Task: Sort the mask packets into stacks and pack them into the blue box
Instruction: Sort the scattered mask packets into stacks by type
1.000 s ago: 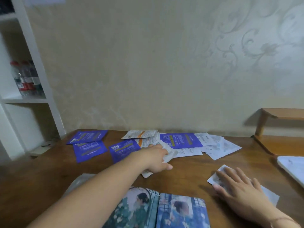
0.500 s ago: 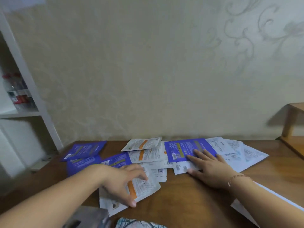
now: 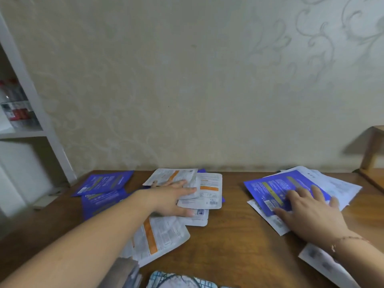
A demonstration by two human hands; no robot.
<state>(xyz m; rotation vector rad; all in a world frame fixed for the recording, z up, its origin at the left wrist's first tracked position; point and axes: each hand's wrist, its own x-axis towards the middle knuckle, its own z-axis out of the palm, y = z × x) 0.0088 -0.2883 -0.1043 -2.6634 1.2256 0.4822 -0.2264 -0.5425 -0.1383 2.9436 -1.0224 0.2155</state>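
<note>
**Trainee:** Packets at far left first: what is the status of the blue packets point(image 3: 105, 185)?

**Instructor:** They lie flat on the surface point(image 3: 234, 242) beside the white shelf unit point(image 3: 41, 125), overlapping and apart from both hands. They form a rough group, not a squared stack. No action is required there in the present step.

**Trainee:** And the left hand point(image 3: 172, 197)?

**Instructor:** Its grip is narrow, closed on the white-and-orange packets point(image 3: 204, 189): fingers above, thumb below the edge of the bundle. Further white packets point(image 3: 164, 235) lie loose under the forearm. The operator should gather like with like, keep the bundle low over the surface, and square its edges before release. The film looks slick, so a loose pinch would probably let sheets fan out.

**Trainee:** The right hand point(image 3: 307, 210)?

**Instructor:** Its grip is wide. The fingers lie spread and flat on a blue packet point(image 3: 278, 189) that tops a mixed pile of white packets point(image 3: 340, 187). Flat pressure suits sliding. Judged from the layout, the blue packet belongs with the left group, so it should be drawn off the pile without dragging the white sheets beneath it.

**Trainee:** Where is the blue box?

**Instructor:** A patterned object point(image 3: 180, 281) shows at the bottom edge; whether it is the box cannot be told. Packing looks some way off.
</note>
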